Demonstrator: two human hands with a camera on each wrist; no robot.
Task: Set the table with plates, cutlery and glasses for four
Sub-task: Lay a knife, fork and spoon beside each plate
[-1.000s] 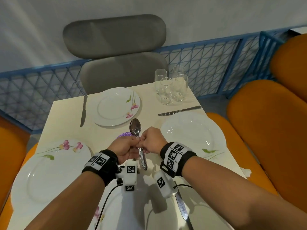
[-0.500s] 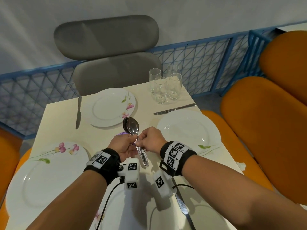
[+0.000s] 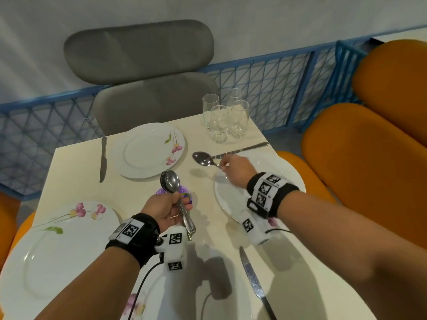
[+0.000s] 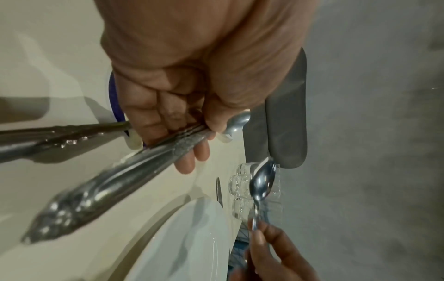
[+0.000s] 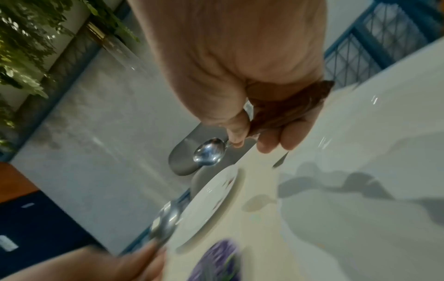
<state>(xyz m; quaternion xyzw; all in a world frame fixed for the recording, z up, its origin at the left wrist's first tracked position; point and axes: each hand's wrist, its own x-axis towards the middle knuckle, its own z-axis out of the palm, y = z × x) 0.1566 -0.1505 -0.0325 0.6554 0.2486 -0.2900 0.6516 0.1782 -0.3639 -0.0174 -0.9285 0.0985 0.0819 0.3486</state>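
While the left hand [image 3: 165, 210] is kept closed round a bundle of spoons [image 3: 172, 181], bowls upward and handles hanging below the fist, a single spoon [image 3: 203, 158] is pinched by its handle in the right hand [image 3: 233, 168]. All places are given from the right-side plate [image 3: 293, 179]. The single spoon is held above the tabletop [image 3: 76, 162] just off that plate's far-left rim, with its bowl pointing away from the plate toward the far plate [image 3: 147, 150] and its handle running back into the fingers. Its long axis is thus laid roughly parallel to the knife [image 3: 240, 148] lying along the plate's far edge, and close beside it. The right hand is clearly the nearer one to this place setting; the bundle is held well to the plate's left, near the middle of the tabletop. Whether the spoon's bowl touches the tabletop cannot be told, since the right wrist view is blurred. Four glasses [image 3: 225, 116] are grouped beyond the knife, at the far corner. The coming move is judged to be a lowering of the spoon beside the knife.
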